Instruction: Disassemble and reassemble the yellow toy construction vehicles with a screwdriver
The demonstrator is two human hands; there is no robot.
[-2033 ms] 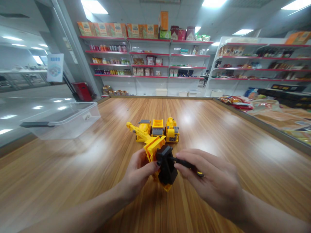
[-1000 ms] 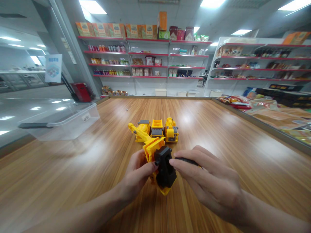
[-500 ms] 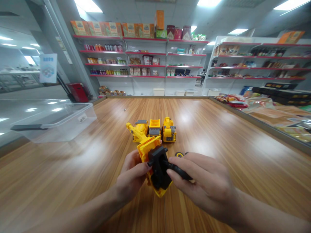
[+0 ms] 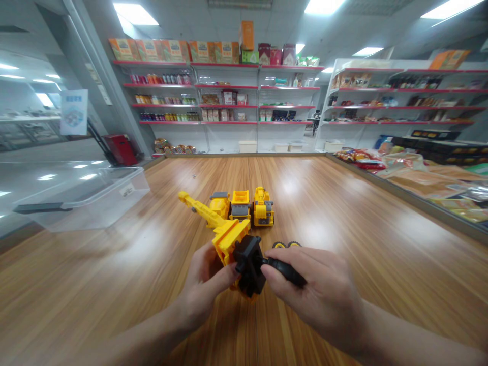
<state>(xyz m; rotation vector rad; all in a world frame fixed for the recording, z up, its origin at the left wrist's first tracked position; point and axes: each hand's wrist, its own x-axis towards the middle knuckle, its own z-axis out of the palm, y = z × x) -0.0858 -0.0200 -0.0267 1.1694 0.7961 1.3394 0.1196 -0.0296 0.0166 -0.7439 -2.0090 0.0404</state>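
My left hand (image 4: 208, 284) grips a yellow and black toy truck (image 4: 238, 256) turned underside up over the wooden table (image 4: 114, 274). My right hand (image 4: 324, 300) pinches a black screwdriver (image 4: 284, 271) whose tip meets the truck's black underside. Two small yellow and black wheels (image 4: 286, 245) lie on the table just beyond the right hand. Three yellow toy construction vehicles (image 4: 244, 206) stand in a row behind, the leftmost with a long crane arm (image 4: 194, 206).
A clear plastic bin (image 4: 82, 195) sits at the table's left edge. Packaged goods (image 4: 419, 173) lie along a counter on the right. Store shelves (image 4: 229, 101) with red edges line the back wall, and a red box (image 4: 121, 148) stands on the floor.
The held truck has tilted and shifted slightly left. The two loose wheels are now in plain sight beyond my right hand. The screwdriver stays at the underside.
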